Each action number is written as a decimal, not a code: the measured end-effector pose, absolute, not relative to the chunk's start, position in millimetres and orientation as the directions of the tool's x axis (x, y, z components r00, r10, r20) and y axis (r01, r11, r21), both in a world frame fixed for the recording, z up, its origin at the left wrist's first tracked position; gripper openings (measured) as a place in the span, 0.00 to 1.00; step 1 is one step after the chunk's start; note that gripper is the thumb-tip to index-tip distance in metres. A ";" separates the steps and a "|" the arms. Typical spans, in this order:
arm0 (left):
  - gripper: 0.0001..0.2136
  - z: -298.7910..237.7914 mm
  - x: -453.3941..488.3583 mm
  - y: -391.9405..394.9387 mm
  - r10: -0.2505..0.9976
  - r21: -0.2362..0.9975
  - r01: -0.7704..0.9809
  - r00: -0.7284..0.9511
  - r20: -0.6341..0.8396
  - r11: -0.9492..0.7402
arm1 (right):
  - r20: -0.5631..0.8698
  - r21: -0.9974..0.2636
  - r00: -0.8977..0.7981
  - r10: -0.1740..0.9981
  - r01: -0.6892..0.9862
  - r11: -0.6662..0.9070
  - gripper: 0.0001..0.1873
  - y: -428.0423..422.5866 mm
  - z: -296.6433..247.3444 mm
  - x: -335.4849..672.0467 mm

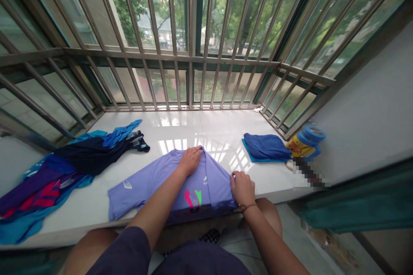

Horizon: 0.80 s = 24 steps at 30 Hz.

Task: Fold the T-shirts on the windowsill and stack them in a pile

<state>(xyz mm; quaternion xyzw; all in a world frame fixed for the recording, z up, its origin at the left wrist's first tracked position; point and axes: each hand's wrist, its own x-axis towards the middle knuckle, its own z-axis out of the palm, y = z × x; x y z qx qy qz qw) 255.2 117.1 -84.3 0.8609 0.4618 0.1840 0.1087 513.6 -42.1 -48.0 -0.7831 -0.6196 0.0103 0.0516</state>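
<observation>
Sill [206, 126]: one clothes heap [64, 172], one folded shirt [266, 147], two hands [190, 160] [242, 188] on lavender shirt [167, 184].

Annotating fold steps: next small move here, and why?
Probably carry the edge at the right hand over toward the left hand. The left hand is pressing the lavender shirt onto the white windowsill, which should anchor it, and the right hand is already at that edge.

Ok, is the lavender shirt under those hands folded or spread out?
Partly folded: the lavender shirt has one sleeve spread flat on the sill, its other side turned in by the right hand.
</observation>
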 end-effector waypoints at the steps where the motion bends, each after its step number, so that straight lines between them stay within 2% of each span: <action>1: 0.21 -85.1 255.3 117.2 0.827 0.348 0.751 0.516 0.221 -0.561 | 0.082 -0.096 0.213 0.974 0.974 -0.205 0.12 -42.6 -48.0 512.4; 5: 0.24 -87.8 256.6 121.2 0.820 0.327 0.754 0.551 0.157 -0.569 | 0.198 -0.142 0.032 0.980 0.990 -0.003 0.15 -43.9 -52.2 506.5; 9: 0.26 -87.2 260.9 128.5 0.827 0.318 0.768 0.550 0.118 -0.556 | 0.155 -0.168 -0.128 0.980 0.974 0.154 0.22 -44.8 -67.1 500.9; 15: 0.26 -82.7 271.2 133.3 0.816 0.299 0.761 0.559 0.147 -0.575 | 0.021 -0.165 -0.109 0.994 0.980 0.111 0.30 -48.7 -83.3 500.7; 19: 0.24 -82.9 270.5 132.7 0.749 0.306 0.689 0.643 0.158 -0.657 | -0.008 -0.151 -0.106 0.994 0.983 0.104 0.32 -50.0 -80.6 500.7; 24: 0.22 -83.4 267.5 135.6 0.770 0.310 0.711 0.621 0.145 -0.632 | -0.040 -0.136 -0.071 0.997 0.989 0.065 0.34 -49.9 -77.4 500.5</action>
